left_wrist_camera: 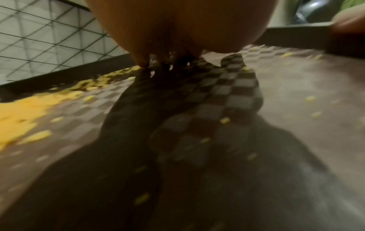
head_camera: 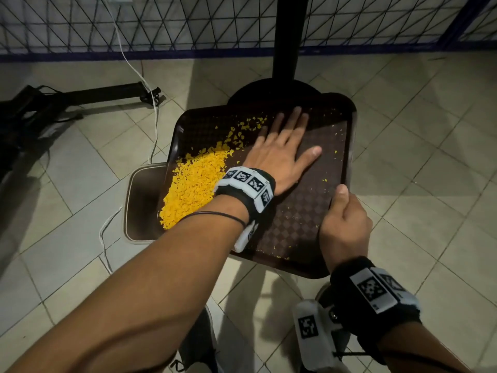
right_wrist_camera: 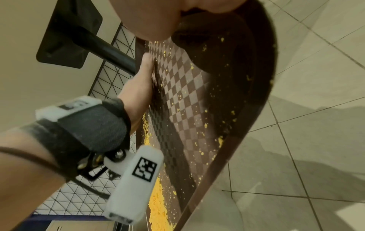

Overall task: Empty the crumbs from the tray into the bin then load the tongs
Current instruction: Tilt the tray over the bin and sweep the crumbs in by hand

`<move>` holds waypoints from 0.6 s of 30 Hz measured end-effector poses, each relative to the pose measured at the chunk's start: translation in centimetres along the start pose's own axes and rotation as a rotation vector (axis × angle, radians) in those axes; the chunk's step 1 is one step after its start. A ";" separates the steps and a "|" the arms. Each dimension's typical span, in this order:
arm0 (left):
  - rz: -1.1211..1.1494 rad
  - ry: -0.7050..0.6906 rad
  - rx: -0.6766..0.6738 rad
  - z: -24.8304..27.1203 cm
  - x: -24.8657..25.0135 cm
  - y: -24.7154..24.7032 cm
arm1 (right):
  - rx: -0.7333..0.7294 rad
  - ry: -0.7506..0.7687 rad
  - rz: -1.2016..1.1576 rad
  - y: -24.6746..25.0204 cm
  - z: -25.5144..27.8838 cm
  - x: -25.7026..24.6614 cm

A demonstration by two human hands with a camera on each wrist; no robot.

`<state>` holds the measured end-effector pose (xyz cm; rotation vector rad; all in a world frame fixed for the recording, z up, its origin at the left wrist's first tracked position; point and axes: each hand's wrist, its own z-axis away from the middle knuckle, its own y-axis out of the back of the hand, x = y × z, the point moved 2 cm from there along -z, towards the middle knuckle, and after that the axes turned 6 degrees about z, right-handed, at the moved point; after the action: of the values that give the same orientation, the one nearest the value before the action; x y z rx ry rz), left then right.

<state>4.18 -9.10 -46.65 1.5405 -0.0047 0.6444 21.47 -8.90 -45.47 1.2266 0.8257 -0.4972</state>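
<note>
A dark brown checkered tray [head_camera: 309, 219] is tilted with its left edge over a brown bin [head_camera: 141, 203] on the floor. Yellow crumbs [head_camera: 193, 184] are heaped along the tray's left side; scattered bits dot the rest. My left hand [head_camera: 285, 146] lies flat on the tray surface, fingers straight and spread, just right of the heap. My right hand [head_camera: 345, 224] grips the tray's near right edge, thumb on top. In the left wrist view the palm [left_wrist_camera: 183, 28] hovers over the tray [left_wrist_camera: 286, 96] beside the crumbs [left_wrist_camera: 19, 112]. The right wrist view shows the tray [right_wrist_camera: 187, 101] edge-on. No tongs are visible.
A black pole [head_camera: 289, 39] on a round base stands just beyond the tray. A wire mesh fence [head_camera: 188, 20] runs along the back. A folded black stand [head_camera: 67, 100] and a white cable [head_camera: 153, 114] lie on the tiled floor at left.
</note>
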 end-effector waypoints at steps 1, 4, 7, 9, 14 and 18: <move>0.000 0.038 -0.005 0.1 -1.2 -0.1 | 0.001 0.009 0.007 0.0 0.0 0.0; -0.028 0.158 -0.013 1.0 -4.9 -0.4 | 0.009 0.043 0.028 -0.1 0.0 0.1; -0.031 0.268 -0.052 2.2 -8.4 -0.6 | 0.021 0.069 0.027 -0.1 0.1 0.1; -0.036 0.308 -0.071 3.0 -10.3 -0.7 | 0.031 0.078 0.027 -0.1 0.1 0.1; -0.043 0.391 -0.068 5.3 -13.4 -1.2 | 0.050 0.089 0.025 -0.4 0.0 0.3; -0.016 0.444 -0.065 6.2 -14.3 -0.9 | 0.065 0.102 0.037 -0.5 -0.1 0.5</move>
<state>-5.01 -20.15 -52.75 1.3076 0.3191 0.9522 21.37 -8.88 -46.22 1.3338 0.8773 -0.4372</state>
